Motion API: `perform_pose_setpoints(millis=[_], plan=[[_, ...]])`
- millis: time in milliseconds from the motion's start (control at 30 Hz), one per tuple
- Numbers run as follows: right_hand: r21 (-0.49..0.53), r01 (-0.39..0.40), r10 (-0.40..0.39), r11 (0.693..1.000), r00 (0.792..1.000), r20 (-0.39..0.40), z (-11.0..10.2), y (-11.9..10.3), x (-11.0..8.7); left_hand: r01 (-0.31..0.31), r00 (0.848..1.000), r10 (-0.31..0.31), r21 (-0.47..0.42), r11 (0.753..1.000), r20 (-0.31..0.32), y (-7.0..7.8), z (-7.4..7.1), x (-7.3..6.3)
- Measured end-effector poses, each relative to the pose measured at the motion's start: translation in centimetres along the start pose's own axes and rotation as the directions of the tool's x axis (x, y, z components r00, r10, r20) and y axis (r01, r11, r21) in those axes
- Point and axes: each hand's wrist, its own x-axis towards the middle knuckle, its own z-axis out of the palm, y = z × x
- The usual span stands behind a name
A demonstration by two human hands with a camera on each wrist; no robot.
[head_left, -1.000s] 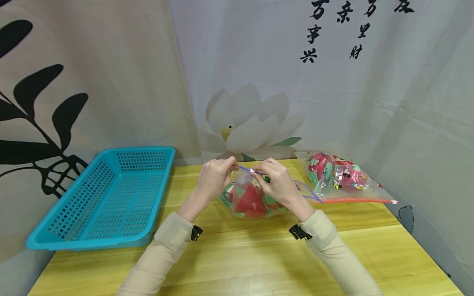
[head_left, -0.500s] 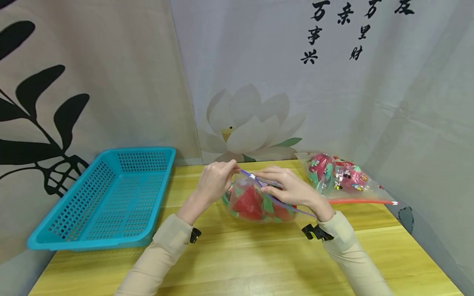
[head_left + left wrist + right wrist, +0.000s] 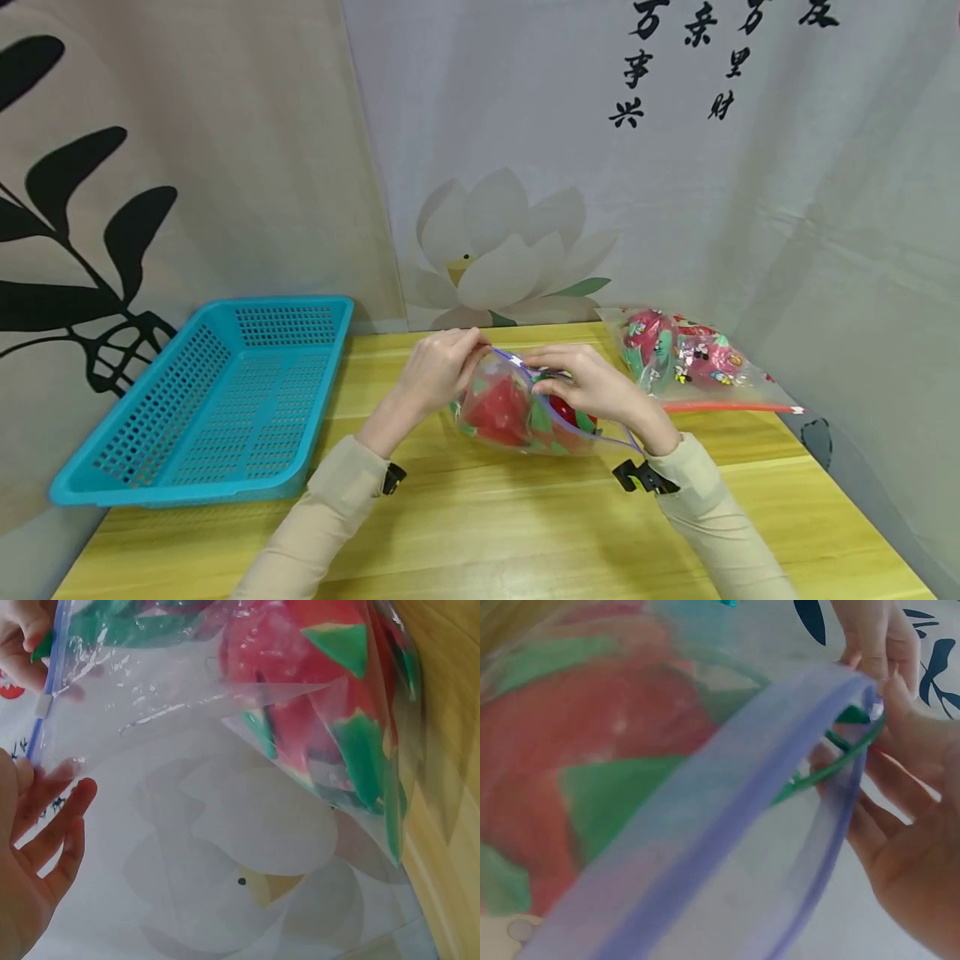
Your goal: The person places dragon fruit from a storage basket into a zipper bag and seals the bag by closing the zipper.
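A clear zip bag (image 3: 501, 412) with a purple zip stands on the table, its mouth parted. Inside it are red, fruit-like pieces with green pointed flaps, resembling dragon fruit (image 3: 292, 645). My left hand (image 3: 442, 364) pinches the bag's upper left corner, left of the white slider (image 3: 43, 706). At the parted mouth, right of the slider, my right hand (image 3: 588, 381) holds the rim between thumb and fingers. A thin green strand (image 3: 829, 774) crosses the opening beside those fingers; whether they also hold it is hard to tell.
Left on the table (image 3: 450, 533) sits a blue perforated basket (image 3: 240, 408). A second clear bag (image 3: 731, 392) with a red zip and red-green contents lies at the back right. A printed curtain (image 3: 517, 167) hangs directly behind the table.
My right hand left the slider and shifted right along the zip. The bag's mouth parted and its purple rim spread lower. My left hand stayed at the corner.
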Motion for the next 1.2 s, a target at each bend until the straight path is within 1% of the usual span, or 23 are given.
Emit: perform_pose_setpoints(millis=[67, 133, 200, 267, 367, 433, 567, 667, 767, 933, 1100, 1200], plan=[[0.002, -0.004, 0.004, 1.0, 0.999, -0.039, 0.2, 0.0, 0.1, -0.025, 1.0, 0.025, -0.001, 1.0, 0.014, 0.0, 0.1, 0.0], [0.008, -0.014, 0.014, 1.0, 0.998, -0.063, 0.4, 0.1, 0.2, -0.037, 0.999, 0.037, 0.001, 0.999, 0.012, 0.1, 0.3, -0.1], [0.017, -0.028, 0.029, 0.999, 0.996, -0.08, 0.5, 0.1, 0.4, -0.031, 1.0, 0.031, -0.006, 1.0, -0.006, 0.1, 0.4, -0.1], [0.024, -0.048, 0.05, 0.999, 0.994, -0.093, 0.6, 0.0, 0.6, -0.009, 0.999, 0.009, -0.02, 1.0, -0.036, 0.1, 0.5, -0.1], [0.048, -0.099, 0.104, 0.994, 0.988, -0.112, 0.7, 0.0, 1.0, 0.012, 0.997, -0.014, -0.036, 0.999, -0.077, 0.0, 0.6, -0.1], [0.064, -0.144, 0.151, 0.988, 0.981, -0.123, 0.8, -0.1, 1.3, 0.013, 0.996, -0.016, -0.039, 0.999, -0.093, -0.1, 0.6, -0.2], [0.088, -0.225, 0.236, 0.97, 0.963, -0.134, 0.9, 0.1, 1.8, 0.003, 0.994, -0.008, -0.044, 0.999, -0.11, -0.3, 0.5, -0.2], [0.101, -0.256, 0.268, 0.962, 0.953, -0.141, 1.0, 0.3, 2.1, -0.001, 0.993, -0.005, -0.052, 0.999, -0.117, -0.5, 0.5, -0.2], [0.113, -0.257, 0.271, 0.96, 0.952, -0.144, 0.9, 0.5, 2.3, -0.007, 0.993, 0.001, -0.049, 0.999, -0.121, -0.6, 0.4, -0.2], [0.103, -0.214, 0.226, 0.971, 0.966, -0.129, 0.8, 0.6, 2.0, 0.003, 0.993, -0.006, -0.032, 0.999, -0.114, -0.7, 0.3, -0.2], [0.04, -0.165, 0.168, 0.986, 0.983, -0.079, 0.4, 0.6, 1.4, 0.025, 0.995, -0.028, -0.032, 0.999, -0.096, -0.7, 0.1, -0.2], [0.019, -0.152, 0.152, 0.988, 0.988, -0.034, 0.2, 0.5, 1.1, 0.033, 0.996, -0.036, -0.033, 0.999, -0.083, -0.8, 0.0, -0.2]])
